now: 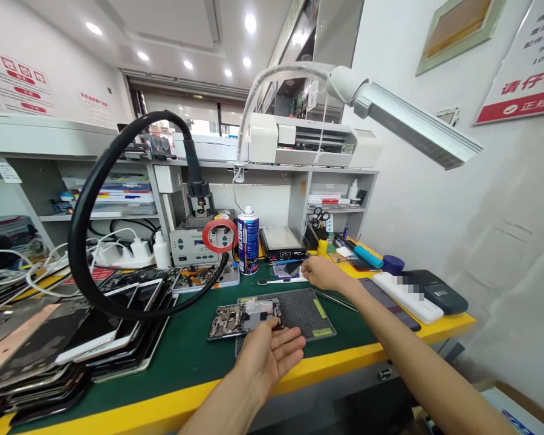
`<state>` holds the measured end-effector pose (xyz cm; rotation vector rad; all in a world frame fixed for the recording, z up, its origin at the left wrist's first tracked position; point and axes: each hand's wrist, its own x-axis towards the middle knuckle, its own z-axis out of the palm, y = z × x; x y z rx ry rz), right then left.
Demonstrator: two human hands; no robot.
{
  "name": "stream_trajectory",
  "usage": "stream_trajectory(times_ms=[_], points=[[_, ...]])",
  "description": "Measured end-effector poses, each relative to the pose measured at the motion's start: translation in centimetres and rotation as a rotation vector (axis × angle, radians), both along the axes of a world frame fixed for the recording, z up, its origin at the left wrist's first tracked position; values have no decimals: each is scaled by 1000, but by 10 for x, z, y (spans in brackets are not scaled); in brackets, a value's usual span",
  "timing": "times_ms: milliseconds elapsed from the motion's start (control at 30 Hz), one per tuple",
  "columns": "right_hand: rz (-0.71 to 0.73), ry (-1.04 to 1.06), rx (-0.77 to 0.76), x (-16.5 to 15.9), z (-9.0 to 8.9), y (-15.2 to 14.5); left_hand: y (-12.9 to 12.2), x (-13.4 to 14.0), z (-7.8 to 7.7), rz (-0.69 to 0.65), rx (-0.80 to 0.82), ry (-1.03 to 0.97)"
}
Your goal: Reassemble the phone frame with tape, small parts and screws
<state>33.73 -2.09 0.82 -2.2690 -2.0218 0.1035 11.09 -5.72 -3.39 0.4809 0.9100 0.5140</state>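
Observation:
An opened phone (pixel 246 318) with bare circuitry and its battery showing lies over the left part of a grey perforated mat (pixel 301 311). At its near right corner is my left hand (pixel 272 356), palm up, thumb by the phone's edge and the other fingers stretched out. Farther back, my right hand (pixel 321 272) reaches to small items at the rear of the bench, its fingertips drawn together. What they pinch, if anything, I cannot make out. A toothbrush (pixel 281 281) with a white handle and dark bristles lies beside those fingertips, along with a small dark piece (pixel 292 268).
Stacked phone and tablet parts (pixel 118 326) crowd the left side. A black hose (pixel 79 241) arches over them from a rework station (pixel 193 244). A blue spray can (pixel 248 241) and a heating plate (pixel 281 241) stand behind. A lamp (pixel 417 124) overhangs the right.

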Motion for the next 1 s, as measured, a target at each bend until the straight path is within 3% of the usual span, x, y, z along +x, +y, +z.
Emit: stream_trajectory(times_ms=[133, 233, 333, 433, 500, 600, 700, 767, 1000], points=[[-82, 39, 4, 6, 9, 21, 0, -16, 6, -185, -16, 10], [-220, 52, 45, 29, 18, 27, 2, -34, 18, -263, 59, -7], [-384, 68, 101, 60, 30, 28, 19, -59, 35, -225, 563, 64], [-500, 102, 146, 86, 40, 31, 48, -82, 45, -153, 1143, 420], [-549, 110, 190, 95, 45, 38, 65, -93, 43, -197, 1337, 620], [-588, 86, 278, 99, 50, 57, 81, -100, 34, -339, 1437, 709], [-576, 63, 307, 97, 54, 84, 86, -101, 28, -615, 1477, 735], [-560, 59, 288, 97, 57, 100, 87, -101, 28, -723, 1505, 797], [-547, 67, 251, 108, 67, 122, 98, -100, 17, -770, 1538, 820]])
